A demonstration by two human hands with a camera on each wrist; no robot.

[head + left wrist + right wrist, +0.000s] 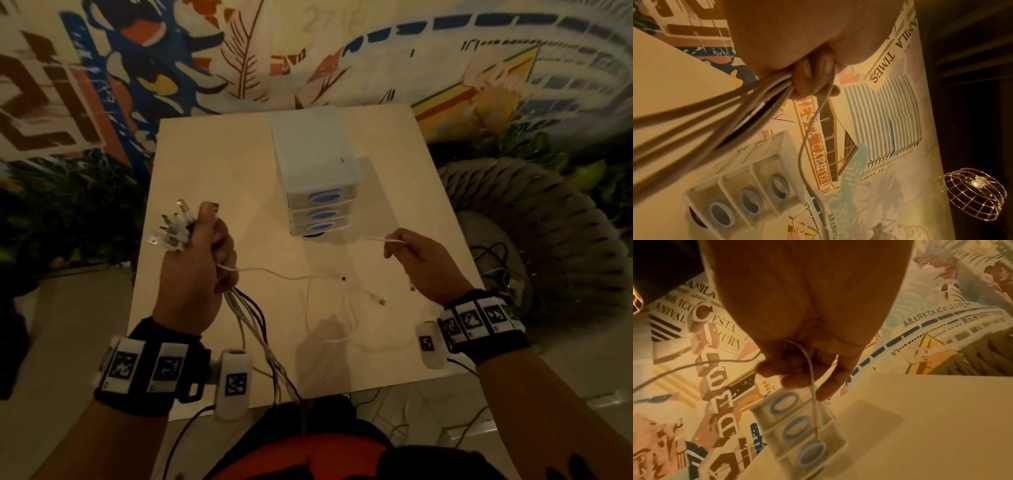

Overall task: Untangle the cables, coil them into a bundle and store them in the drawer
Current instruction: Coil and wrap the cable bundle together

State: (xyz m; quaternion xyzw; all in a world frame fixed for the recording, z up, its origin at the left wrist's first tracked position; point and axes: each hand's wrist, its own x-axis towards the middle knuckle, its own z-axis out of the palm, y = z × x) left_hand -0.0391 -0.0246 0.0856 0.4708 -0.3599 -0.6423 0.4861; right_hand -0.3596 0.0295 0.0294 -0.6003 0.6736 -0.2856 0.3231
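My left hand (202,260) grips a bunch of cables (250,322) above the table's left side. Their white plugs (173,228) stick out above the fist, and the dark and white cords hang past the near edge. In the left wrist view the curled fingers (813,78) hold the cords (748,104). One thin white cable (274,274) runs from that fist across the table to my right hand (416,257), which pinches it near its end (812,369). A slack loop (329,318) lies on the table. The white drawer unit (317,178), all three drawers shut, stands beyond.
The pale square table (212,164) stands before a painted mural wall. A woven grey seat (534,233) sits to the right, with dark cables on the floor beside it. More cords trail off the near edge toward my lap. A wire-cage lamp (974,194) shows in the left wrist view.
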